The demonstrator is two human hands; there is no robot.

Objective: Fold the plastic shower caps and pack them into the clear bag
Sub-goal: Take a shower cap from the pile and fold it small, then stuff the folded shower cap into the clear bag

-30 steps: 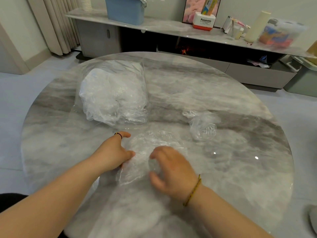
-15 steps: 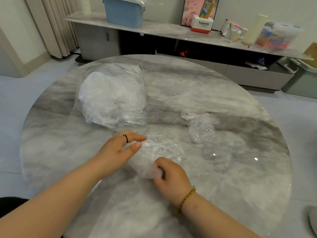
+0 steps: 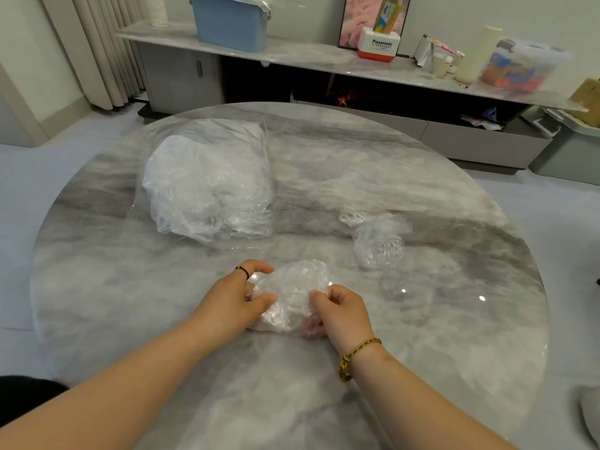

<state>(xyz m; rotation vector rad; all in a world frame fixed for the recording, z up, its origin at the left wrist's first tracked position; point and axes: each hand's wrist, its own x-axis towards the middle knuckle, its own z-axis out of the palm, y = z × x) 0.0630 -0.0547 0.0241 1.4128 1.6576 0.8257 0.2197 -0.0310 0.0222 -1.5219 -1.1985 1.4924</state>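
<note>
crinkled shower cap (image 3: 293, 297) pinched between left hand (image 3: 232, 298) and right hand (image 3: 341, 311).

I get one cam only: head-worn, wide-angle, facing fwd and down, close over the near side of the table (image 3: 454, 336), w/ the shelf (image 3: 308, 55) far off at top

Readable text: 1 brand only.
"Panasonic" in dark print on white-and-red box (image 3: 379, 46), on shelf (image 3: 308, 55) behind table; smaller line beneath too small to read.
</note>
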